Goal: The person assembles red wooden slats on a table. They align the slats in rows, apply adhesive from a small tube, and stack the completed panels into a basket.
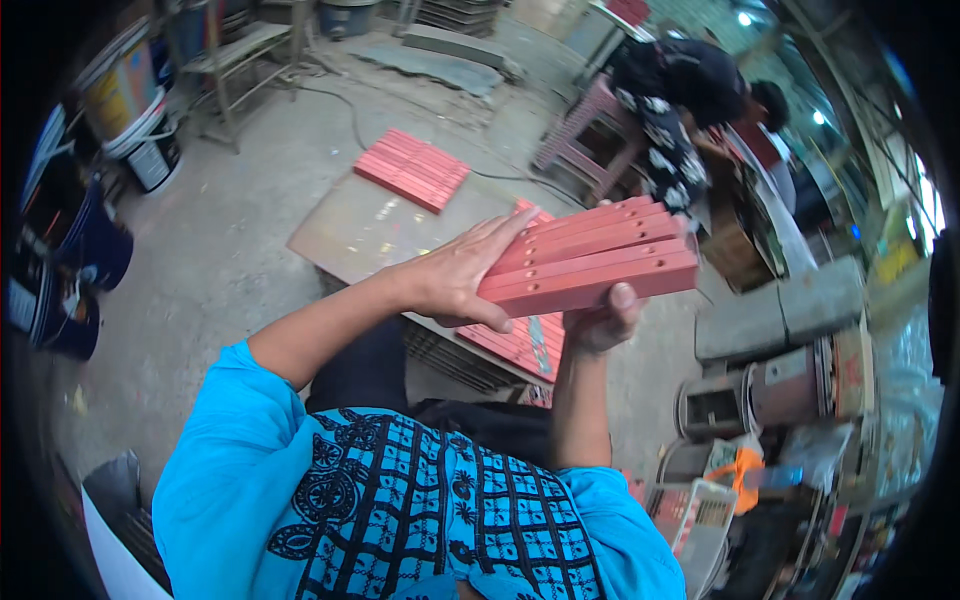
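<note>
Between my two hands is a stack of red strips [595, 258], laid side by side, with small holes near their ends. My left hand [455, 272] grips its left end, thumb on the near side and fingers over the top. My right hand [605, 318] supports it from below near the right end, thumb up against the near face; most of its fingers are hidden. The stack is held tilted above a low table [330, 225]. A block of similar red strips [412, 168] lies at the table's far side, and more red strips [500, 345] lie beneath my hands.
Ahead on the right, a person [690, 90] bends over a work surface beside a pink plastic stool [595, 135]. Buckets [95, 240] line the left side. A wooden chair [235, 60] stands at the far left. Grey blocks [780, 310] and a white crate [690, 520] are at right.
</note>
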A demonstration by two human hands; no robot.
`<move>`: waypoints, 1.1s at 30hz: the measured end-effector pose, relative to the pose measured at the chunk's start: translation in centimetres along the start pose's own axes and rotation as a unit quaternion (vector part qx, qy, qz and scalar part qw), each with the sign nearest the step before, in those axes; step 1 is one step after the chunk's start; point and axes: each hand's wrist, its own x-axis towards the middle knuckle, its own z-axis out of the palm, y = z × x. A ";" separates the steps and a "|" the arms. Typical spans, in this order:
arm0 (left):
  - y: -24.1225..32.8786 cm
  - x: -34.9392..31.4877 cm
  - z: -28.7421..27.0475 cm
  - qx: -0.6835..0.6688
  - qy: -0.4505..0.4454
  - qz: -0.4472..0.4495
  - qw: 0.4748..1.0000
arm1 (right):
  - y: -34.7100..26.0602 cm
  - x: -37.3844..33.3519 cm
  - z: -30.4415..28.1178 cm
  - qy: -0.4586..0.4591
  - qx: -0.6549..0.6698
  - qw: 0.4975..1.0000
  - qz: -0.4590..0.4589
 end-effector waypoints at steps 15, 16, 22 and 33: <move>-22.6 -12.1 -6.6 0.314 -0.179 -0.132 0.923 | 18.1 -15.1 -5.3 -0.073 -0.444 0.837 0.312; -23.6 -12.3 -6.5 0.319 -0.198 -0.124 0.918 | 17.7 -14.8 -4.3 -0.129 -0.481 0.818 0.288; -26.0 -13.4 -6.5 0.314 -0.166 -0.098 0.930 | 20.8 -14.9 -4.1 -0.279 -0.541 0.741 0.285; -28.4 -15.2 -6.1 0.296 0.053 -0.293 0.908 | 25.9 -14.4 -3.6 -0.263 -0.557 0.733 0.287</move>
